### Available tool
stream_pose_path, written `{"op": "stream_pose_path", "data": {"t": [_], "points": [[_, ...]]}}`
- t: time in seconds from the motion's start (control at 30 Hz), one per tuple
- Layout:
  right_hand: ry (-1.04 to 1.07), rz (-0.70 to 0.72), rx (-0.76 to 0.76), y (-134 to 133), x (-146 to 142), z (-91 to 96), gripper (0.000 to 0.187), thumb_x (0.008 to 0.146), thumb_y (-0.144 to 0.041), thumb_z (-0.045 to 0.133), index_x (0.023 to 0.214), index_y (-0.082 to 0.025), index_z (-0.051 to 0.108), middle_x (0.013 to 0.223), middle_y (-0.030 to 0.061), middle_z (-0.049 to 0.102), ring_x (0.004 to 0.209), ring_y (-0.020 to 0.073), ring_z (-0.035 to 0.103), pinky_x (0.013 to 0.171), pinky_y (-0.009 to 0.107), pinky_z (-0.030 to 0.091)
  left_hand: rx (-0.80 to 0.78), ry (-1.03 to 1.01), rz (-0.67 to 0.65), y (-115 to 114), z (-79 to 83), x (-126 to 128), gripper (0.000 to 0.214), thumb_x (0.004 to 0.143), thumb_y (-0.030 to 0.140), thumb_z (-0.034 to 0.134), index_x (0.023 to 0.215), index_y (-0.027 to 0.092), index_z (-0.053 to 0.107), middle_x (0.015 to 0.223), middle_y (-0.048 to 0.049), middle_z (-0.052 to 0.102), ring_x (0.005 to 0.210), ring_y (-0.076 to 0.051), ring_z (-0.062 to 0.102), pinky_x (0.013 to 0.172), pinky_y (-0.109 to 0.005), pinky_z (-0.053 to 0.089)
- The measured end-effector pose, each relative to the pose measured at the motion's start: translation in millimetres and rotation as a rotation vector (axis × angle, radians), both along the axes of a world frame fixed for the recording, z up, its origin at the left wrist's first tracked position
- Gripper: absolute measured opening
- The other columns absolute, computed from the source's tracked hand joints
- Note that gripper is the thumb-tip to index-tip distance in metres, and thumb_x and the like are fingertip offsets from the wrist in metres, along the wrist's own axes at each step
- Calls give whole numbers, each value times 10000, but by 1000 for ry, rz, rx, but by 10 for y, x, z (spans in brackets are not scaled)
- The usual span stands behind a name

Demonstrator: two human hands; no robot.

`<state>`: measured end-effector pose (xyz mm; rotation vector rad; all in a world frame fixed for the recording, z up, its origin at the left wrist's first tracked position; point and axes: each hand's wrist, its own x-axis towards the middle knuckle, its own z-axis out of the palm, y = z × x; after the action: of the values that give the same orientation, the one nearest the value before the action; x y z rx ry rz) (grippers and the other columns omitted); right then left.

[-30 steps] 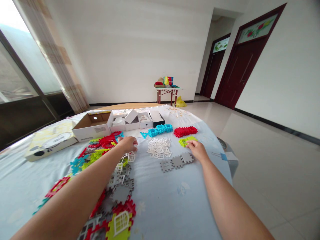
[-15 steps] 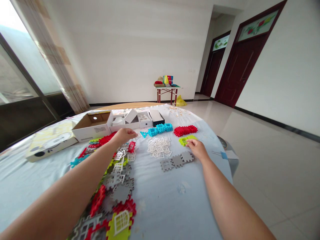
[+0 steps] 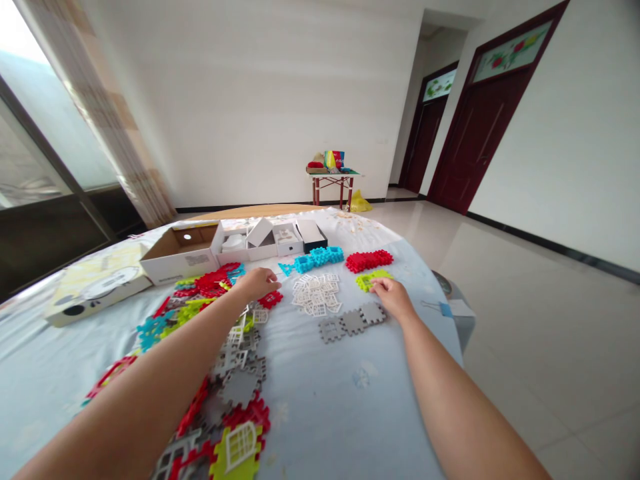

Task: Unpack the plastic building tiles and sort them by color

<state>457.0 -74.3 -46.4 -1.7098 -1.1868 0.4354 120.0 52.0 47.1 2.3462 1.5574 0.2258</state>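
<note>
My left hand (image 3: 259,285) reaches over the far end of a mixed heap of plastic interlocking tiles (image 3: 242,387). Its fingers are curled at a red interlocking tile (image 3: 271,300), which lies tilted just below the fingertips. With thumb and fingers pinched, my right hand (image 3: 394,296) grips the near edge of a lime-green interlocking tile (image 3: 371,280). Left of that tile is a pile of small white window frames (image 3: 316,295). A row of grey interlocking tiles (image 3: 353,323) lies on the near side, and a row of red tiles (image 3: 369,261) on the far side.
Linked blue tiles (image 3: 318,259) sit beyond the white frames. An open cardboard box (image 3: 183,257), small white boxes (image 3: 261,243) and a flat printed box (image 3: 97,285) stand along the back left. A pale blue cloth (image 3: 330,413) covers the table, whose edge curves past my right arm.
My left hand has come nearer and slightly right. The red tile beneath it has turned and shifted right. My right hand stays at the lime-green tile.
</note>
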Motion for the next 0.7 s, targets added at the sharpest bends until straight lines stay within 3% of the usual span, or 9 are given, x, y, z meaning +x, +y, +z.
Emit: {"op": "stream_pose_path", "data": {"t": [0.27, 0.5, 0.7], "points": [[2, -4, -10, -17, -31, 40, 284, 752, -289, 469, 938, -162, 643, 782, 47, 704, 778, 176, 642, 754, 288, 462, 8, 332, -37, -89, -21, -58, 665, 476, 625, 611, 996, 213, 661, 1030, -137, 656, 1003, -363, 522, 866, -486, 323], [15, -12, -5, -45, -90, 119, 270, 760, -269, 460, 923, -155, 643, 771, 48, 698, 777, 175, 644, 751, 282, 463, 33, 428, -76, -87, -44, -57, 667, 455, 626, 611, 974, 211, 668, 1057, -151, 639, 1019, -382, 505, 833, -493, 350], [25, -23, -7, -30, -102, 131, 261, 756, -244, 465, 926, -163, 646, 760, 35, 699, 762, 164, 644, 732, 266, 464, 79, 411, -54, -17, 40, -8, 581, 553, 557, 568, 1011, 207, 652, 1085, -144, 628, 1003, -357, 533, 781, -442, 397]]}}
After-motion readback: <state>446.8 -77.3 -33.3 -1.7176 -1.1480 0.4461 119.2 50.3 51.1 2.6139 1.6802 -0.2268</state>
